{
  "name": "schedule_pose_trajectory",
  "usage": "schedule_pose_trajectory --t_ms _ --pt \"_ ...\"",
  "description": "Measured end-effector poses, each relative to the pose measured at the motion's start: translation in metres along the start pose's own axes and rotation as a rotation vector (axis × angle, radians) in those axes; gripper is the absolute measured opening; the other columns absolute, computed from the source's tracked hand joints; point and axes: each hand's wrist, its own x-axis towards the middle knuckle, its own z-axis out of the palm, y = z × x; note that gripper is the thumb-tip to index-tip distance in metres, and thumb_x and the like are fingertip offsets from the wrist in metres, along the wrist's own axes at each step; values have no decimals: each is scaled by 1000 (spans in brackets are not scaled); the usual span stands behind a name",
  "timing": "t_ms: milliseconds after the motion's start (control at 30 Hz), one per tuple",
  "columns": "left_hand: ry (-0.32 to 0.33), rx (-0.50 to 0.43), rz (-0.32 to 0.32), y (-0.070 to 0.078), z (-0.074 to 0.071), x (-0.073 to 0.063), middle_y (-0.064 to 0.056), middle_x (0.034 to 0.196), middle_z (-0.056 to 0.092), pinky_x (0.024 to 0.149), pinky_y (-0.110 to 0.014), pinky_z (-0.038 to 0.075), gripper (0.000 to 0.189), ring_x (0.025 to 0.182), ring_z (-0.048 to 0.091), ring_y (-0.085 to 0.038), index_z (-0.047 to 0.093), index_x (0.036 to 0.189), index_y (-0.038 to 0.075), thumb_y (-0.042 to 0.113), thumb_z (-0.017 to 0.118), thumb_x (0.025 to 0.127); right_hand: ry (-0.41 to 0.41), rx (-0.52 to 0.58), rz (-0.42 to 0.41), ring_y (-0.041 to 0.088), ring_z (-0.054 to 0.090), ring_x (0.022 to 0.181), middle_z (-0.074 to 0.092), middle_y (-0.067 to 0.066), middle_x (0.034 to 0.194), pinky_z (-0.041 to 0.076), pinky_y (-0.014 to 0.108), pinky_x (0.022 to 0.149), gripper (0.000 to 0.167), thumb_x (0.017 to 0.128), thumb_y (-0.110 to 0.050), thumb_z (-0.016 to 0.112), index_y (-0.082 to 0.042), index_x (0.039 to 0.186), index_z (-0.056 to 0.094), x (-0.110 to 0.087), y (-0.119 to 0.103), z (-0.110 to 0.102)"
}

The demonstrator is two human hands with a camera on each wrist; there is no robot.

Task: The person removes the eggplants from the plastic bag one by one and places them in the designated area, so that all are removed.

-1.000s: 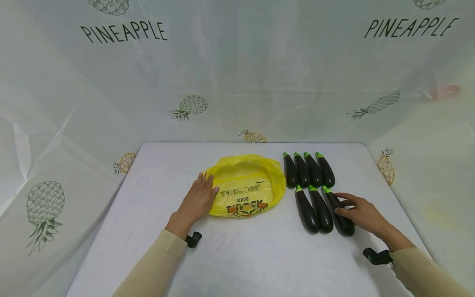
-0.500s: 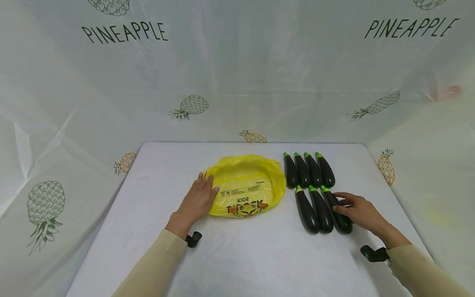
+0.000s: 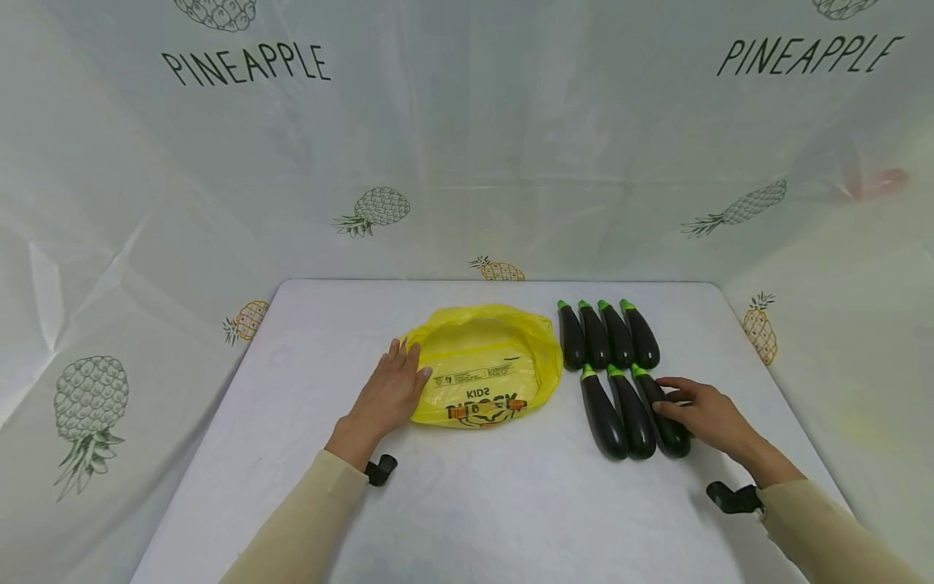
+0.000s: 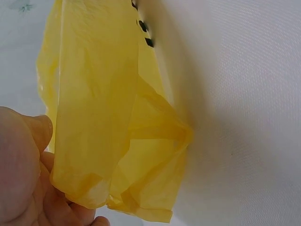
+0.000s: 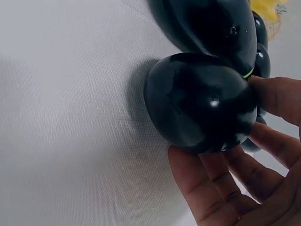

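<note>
A yellow plastic bag [image 3: 467, 393] with printed lettering lies on the table, its mouth spread wide. My left hand [image 3: 387, 389] rests against its left edge, fingers extended. In the left wrist view, thumb and fingertips sit right at the bag's folded side [image 4: 94, 117]. To the right, dark eggplants with green stem ends lie in two rows. My right hand [image 3: 708, 414] holds the rightmost front eggplant [image 3: 671, 431] between thumb and fingers. Its rounded end [image 5: 197, 103] fills the middle of the right wrist view, close beside the neighbouring eggplant [image 5: 207, 28].
The back row of several eggplants [image 3: 617, 337] lies beyond the front row of three, just right of the bag. The white table [image 3: 496, 503] ends at a pineapple-printed curtain [image 3: 554, 146] behind and at the sides. Dark wrist cameras [image 3: 733, 497] hang under both wrists.
My right hand has shifted slightly left with the rightmost front eggplant, bringing it closer to its neighbour. The left hand and the bag stay as they were.
</note>
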Motion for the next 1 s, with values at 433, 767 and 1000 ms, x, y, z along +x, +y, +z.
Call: schedule_pose_trajectory --t_ms 433,767,1000 --pt "-1 9 -8 1 -2 3 -26 171 25 133 -55 13 67 164 7 -39 24 166 -4 39 38 116 -15 -1 12 54 65 120 62 38 135 62 56 85 67 104 -38 67 9 150 48 3 -2 -2" --pt "-2 10 17 0 -1 7 -28 172 20 132 -57 14 63 163 6 -42 24 168 6 40 37 116 -6 -12 17 51 67 116 61 39 135 63 53 83 69 105 -40 65 11 148 48 2 0 -2" --pt "20 24 48 0 -2 9 -31 172 16 131 -60 18 58 162 9 -47 29 169 19 39 39 116 54 -23 19 42 71 104 66 37 127 63 52 79 68 107 -42 61 12 146 50 2 -1 -5"
